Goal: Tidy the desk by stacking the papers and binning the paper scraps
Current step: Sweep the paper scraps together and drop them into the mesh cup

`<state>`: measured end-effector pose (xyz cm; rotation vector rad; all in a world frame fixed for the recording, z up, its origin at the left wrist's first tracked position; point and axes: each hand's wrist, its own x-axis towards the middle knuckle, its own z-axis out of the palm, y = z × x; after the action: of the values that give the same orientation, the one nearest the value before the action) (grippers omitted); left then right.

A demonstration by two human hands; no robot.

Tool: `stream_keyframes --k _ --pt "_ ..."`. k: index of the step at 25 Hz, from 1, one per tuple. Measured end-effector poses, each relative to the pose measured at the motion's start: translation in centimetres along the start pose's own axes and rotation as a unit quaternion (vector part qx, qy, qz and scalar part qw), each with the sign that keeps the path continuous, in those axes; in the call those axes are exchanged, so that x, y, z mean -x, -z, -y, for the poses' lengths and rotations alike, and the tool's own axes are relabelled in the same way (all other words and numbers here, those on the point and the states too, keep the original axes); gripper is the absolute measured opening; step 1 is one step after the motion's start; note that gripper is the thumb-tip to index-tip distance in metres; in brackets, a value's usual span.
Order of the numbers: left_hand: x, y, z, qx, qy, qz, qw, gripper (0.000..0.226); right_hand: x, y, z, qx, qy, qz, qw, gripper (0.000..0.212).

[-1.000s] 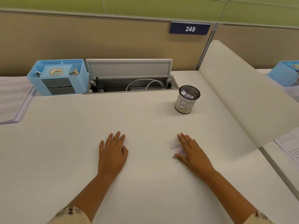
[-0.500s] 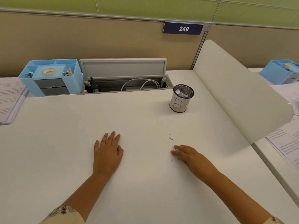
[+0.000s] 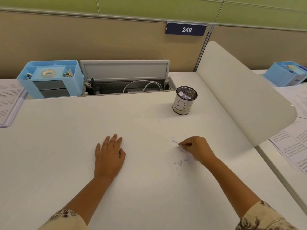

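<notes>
White paper scraps (image 3: 181, 159) under curled right hand (image 3: 197, 149), partly hidden

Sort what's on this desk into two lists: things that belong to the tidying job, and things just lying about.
Belongs to the job:
paper scraps by the right hand
mesh cup bin, scraps already inside
paper stack at the desk's left edge

Just lying about:
blue organiser holding a tape roll
open cable tray
white divider
number plate 248
</notes>
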<state>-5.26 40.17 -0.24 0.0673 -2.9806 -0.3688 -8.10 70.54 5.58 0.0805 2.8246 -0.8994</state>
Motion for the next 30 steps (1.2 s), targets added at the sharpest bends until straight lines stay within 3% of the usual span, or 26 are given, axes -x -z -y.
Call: stream_keyframes --k 5,10,17,22,25,30 --pt "-0.1 0.0 0.0 -0.004 -0.002 0.002 1.000 0.056 -1.7 2.1 0.8 -0.161 -0.054 0.033 0.985 0.013" --pt "0.0 0.1 0.1 -0.005 -0.005 0.000 1.000 0.055 -6.0 6.1 3.5 -0.221 -0.038 -0.018 0.974 0.025" --pt "0.0 0.2 0.0 -0.013 -0.004 -0.002 1.000 0.053 -12.9 10.7 6.9 -0.126 0.021 -0.179 0.975 0.015" --pt "0.0 0.1 0.0 -0.009 -0.004 -0.003 1.000 0.053 -14.4 10.1 7.0 0.047 0.035 -0.141 0.988 0.027" --pt "0.0 0.1 0.0 -0.003 -0.004 -0.004 1.000 0.054 -14.3 10.0 7.1 0.048 0.059 -0.171 0.982 0.035" --pt "-0.1 0.1 0.0 -0.003 -0.007 -0.001 1.000 0.055 -13.8 10.3 7.0 0.076 0.035 -0.144 0.986 0.041"
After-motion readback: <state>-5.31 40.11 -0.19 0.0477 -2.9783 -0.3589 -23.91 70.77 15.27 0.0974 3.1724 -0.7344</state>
